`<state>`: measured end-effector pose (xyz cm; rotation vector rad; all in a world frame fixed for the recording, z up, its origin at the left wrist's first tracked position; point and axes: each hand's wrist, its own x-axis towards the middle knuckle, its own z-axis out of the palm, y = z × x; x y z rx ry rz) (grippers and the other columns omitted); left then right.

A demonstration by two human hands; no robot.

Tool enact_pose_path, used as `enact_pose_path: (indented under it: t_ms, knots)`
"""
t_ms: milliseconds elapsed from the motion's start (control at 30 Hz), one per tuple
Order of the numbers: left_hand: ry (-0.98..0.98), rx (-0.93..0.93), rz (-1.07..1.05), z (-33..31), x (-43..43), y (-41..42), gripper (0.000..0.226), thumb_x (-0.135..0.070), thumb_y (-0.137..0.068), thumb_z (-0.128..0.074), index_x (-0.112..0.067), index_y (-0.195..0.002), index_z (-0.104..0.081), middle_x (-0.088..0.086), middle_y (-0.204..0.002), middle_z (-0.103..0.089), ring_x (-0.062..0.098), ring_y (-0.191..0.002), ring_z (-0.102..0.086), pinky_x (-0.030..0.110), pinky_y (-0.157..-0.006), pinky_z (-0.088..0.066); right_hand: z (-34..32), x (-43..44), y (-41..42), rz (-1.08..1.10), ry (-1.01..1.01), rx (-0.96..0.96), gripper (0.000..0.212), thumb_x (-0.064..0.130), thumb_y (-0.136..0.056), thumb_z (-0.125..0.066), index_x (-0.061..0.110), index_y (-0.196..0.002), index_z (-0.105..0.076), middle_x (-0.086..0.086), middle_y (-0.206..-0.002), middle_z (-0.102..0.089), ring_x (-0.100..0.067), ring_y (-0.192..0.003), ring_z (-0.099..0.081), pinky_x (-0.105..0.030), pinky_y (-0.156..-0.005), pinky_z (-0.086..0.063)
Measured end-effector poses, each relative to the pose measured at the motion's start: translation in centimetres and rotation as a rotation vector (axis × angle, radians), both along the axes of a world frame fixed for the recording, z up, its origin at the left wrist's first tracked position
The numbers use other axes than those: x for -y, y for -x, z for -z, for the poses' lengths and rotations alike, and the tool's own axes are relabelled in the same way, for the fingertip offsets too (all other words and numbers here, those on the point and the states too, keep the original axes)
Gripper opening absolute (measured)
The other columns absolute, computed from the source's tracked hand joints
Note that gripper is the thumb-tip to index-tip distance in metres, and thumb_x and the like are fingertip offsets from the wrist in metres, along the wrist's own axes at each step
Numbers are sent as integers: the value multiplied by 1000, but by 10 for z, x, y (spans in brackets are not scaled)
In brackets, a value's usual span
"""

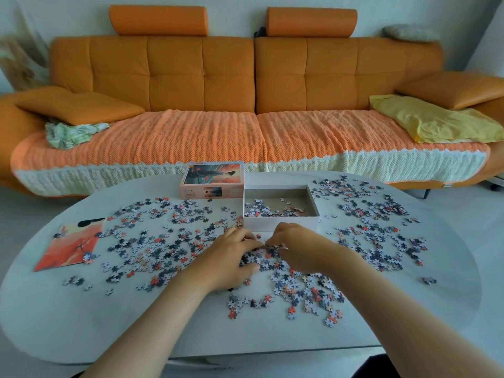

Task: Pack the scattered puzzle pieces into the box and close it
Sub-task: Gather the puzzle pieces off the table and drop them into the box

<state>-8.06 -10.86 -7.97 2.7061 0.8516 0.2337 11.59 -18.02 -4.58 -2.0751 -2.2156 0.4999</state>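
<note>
- Hands status: my left hand [234, 257] and my right hand [297, 246] are both down on the table [54, 317], fingers curled, cupped around a heap of puzzle pieces [268, 255] between them.
- Fingertips of the two hands nearly meet over that heap; can't tell whether either one actually has pieces pinched.
- Box [281, 223] is open, just beyond my hands, near wall close to my knuckles. Small layer of pieces inside, mostly along the near side.
- Lid [212, 181] sits picture-side up, touching the box's far left corner.
- Loose pieces cover most of the table: wide spread on the left [163, 236], another on the right [376, 227], dense patch right in front of me [305, 293].
- Reference print [72, 245] lies flat at the left edge, a few pieces on top of its near corner.
- Orange sofa [253, 77] behind the table, yellow cloth [433, 120] on its right end.
</note>
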Motion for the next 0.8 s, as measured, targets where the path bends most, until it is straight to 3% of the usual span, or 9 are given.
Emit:
enact_pose_path:
  t_ms: [67, 167, 333, 467, 600, 800]
  knots:
    - [34, 54, 9, -6, 4, 0, 51, -46, -92, -56, -34, -141, -45, -17, -127, -42, 2, -121, -33, 34, -106, -37, -3, 3, 0, 40, 1, -72, 42, 10, -94, -47, 32, -128, -59, 7, -127, -51, -17, -115, -51, -36, -99, -44]
    - [3, 44, -16, -14, 1, 4, 61, -55, -90, -54, -35, -145, -38, -16, -133, -40, 3, -123, -33, 35, -106, -37, -10, 8, -9, 116, -44, -70, 41, 25, -95, -54, 29, -136, -53, 5, -134, -48, -17, -116, -53, -34, -101, -44]
    - [35, -161, -56, -14, -3, 11, 83, -66, -78, -60, -35, -149, -30, -14, -140, -29, 8, -132, -23, 37, -111, -29, -9, 18, -9, 166, 130, 14, 75, 57, -80, -67, 31, -144, -39, 0, -135, -37, -22, -116, -51, -37, -101, -45]
    - [61, -64, -47, -11, -1, 6, 67, -55, -85, -62, -33, -145, -40, -14, -129, -38, 5, -126, -30, 31, -104, -36, -5, 12, 10, 135, 83, -29, 69, 51, -83, -68, 31, -144, -42, -2, -128, -39, -23, -111, -52, -35, -96, -46]
    - [70, -1, -61, -10, -2, 3, 56, -47, -90, -61, -27, -140, -49, -14, -117, -44, 4, -119, -35, 28, -100, -38, -4, 3, 15, 161, 44, -98, 47, 36, -87, -69, 27, -131, -57, 3, -112, -43, -16, -90, -55, -21, -71, -44]
    - [81, 33, -76, -11, -4, -3, 46, -42, -89, -65, -25, -132, -58, -12, -118, -52, 6, -117, -43, 27, -97, -40, -3, -7, 12, 174, -13, -74, 30, 22, -87, -68, 25, -117, -69, 4, -117, -62, -16, -104, -58, -22, -86, -45]
